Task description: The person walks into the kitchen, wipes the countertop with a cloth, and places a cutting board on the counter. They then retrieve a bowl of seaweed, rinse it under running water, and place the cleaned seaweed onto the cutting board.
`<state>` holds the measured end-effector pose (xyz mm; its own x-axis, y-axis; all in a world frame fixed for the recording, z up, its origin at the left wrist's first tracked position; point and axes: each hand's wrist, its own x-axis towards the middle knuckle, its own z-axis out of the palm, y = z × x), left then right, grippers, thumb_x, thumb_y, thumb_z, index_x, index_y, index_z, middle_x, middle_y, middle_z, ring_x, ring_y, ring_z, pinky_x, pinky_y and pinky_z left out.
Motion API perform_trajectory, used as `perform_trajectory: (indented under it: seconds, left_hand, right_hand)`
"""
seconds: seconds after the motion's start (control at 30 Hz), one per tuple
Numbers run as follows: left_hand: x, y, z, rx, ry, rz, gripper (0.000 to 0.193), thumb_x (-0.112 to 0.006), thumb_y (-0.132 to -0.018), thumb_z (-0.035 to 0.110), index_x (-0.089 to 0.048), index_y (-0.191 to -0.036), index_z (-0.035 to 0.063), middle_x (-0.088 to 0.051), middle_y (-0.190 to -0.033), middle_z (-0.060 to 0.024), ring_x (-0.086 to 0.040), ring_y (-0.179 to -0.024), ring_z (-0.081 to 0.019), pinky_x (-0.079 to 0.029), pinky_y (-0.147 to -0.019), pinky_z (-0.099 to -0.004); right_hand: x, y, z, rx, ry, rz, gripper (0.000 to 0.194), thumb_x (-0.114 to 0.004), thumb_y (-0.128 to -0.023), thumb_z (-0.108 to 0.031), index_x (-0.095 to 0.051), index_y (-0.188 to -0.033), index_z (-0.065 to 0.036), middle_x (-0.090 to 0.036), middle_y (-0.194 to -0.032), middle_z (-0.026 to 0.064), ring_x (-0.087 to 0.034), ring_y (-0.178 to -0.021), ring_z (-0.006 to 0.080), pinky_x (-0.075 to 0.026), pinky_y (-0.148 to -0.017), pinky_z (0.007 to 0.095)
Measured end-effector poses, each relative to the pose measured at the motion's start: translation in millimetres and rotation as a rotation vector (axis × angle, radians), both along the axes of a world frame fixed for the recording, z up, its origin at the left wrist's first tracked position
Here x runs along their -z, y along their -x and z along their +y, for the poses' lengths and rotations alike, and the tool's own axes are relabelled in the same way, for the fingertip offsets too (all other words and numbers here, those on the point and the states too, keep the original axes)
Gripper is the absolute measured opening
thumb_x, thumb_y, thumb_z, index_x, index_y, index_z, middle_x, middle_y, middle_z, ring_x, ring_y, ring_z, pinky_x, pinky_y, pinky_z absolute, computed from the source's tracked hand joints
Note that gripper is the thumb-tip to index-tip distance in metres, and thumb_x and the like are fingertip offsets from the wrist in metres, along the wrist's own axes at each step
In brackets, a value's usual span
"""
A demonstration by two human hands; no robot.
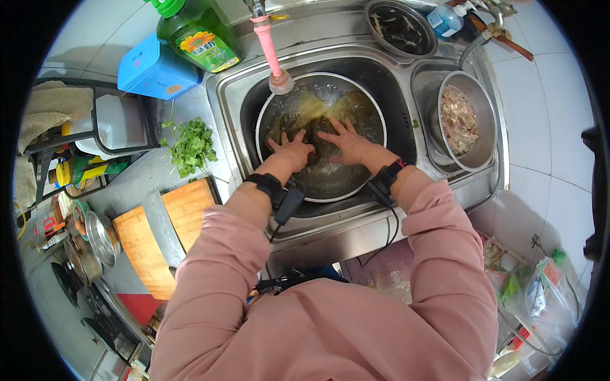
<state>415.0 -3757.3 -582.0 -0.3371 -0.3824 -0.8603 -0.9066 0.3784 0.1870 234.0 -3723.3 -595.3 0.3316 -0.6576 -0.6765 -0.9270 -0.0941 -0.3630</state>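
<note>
A wide round pan [381, 112] full of water stands in the black basin of the steel sink [228, 119]. Yellowish-green and dark leafy pieces [312, 105], perhaps seaweed or greens, lie in the water. My left hand [293, 151] is over the left part of the pan, fingers spread, tips at the water. To its right, my right hand [347, 143] also has its fingers apart at the water's surface. Neither hand shows anything gripped. A pink faucet hose [268, 47] with a spray head hangs over the pan's upper left rim.
A steel bowl of raw meat pieces [460, 121] sits right in the small basin; a dark bowl of water [400, 28] stands behind. Cilantro [193, 147], a blue box [155, 69], a green detergent bottle [200, 38] and a cleaver [162, 224] on a wooden cutting board [190, 205] are at left.
</note>
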Motion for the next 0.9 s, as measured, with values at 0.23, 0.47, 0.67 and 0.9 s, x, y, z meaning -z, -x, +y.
perform_trajectory:
  seconds: [0.23, 0.47, 0.67, 0.9]
  left_hand:
    - [49, 18, -6, 0.04, -0.018, -0.107, 0.068, -0.051, -0.087, -0.003, -0.038, -0.144, 0.031, -0.005, -0.159, -0.0105, -0.011, -0.143, -0.0446, -0.006, -0.105, -0.0766]
    - [61, 14, -16, -0.117, 0.297, 0.402, 0.042, -0.05, -0.083, -0.002, -0.055, -0.121, 0.0138, -0.055, -0.123, -0.0217, -0.053, -0.113, -0.0412, -0.045, -0.092, -0.051]
    - [-27, -5, -26, -0.236, 0.393, 0.907, 0.034, -0.051, -0.076, -0.007, -0.057, -0.107, 0.0054, -0.063, -0.093, -0.0243, -0.061, -0.092, -0.0415, -0.049, -0.08, -0.0431]
    - [-139, -17, -36, -0.18, 0.532, 1.255, 0.036, -0.05, -0.071, -0.012, -0.06, -0.103, 0.0024, -0.062, -0.093, -0.0129, -0.06, -0.092, -0.0262, -0.046, -0.085, -0.0309]
  right_hand:
    - [36, -3, -12, -0.169, -0.27, 0.237, 0.09, -0.075, -0.077, -0.032, -0.023, -0.15, -0.035, -0.002, -0.159, 0.0131, -0.012, -0.143, 0.0415, -0.027, -0.108, 0.0625]
    - [23, 9, -13, 0.044, -0.073, -0.017, 0.087, -0.075, -0.074, -0.025, -0.03, -0.148, -0.028, -0.031, -0.15, 0.0152, -0.033, -0.137, 0.0353, -0.028, -0.108, 0.0567]
    - [-30, 0, 3, 0.423, 0.167, -0.657, 0.061, -0.077, -0.075, -0.018, -0.052, -0.129, -0.01, -0.059, -0.122, 0.0112, -0.055, -0.113, 0.0248, -0.041, -0.099, 0.0346]
    - [-118, -4, 4, 0.65, 0.293, -0.975, 0.029, -0.056, -0.089, 0.001, -0.059, -0.117, -0.001, -0.064, -0.103, 0.0013, -0.055, -0.095, 0.0096, -0.045, -0.088, 0.0268]
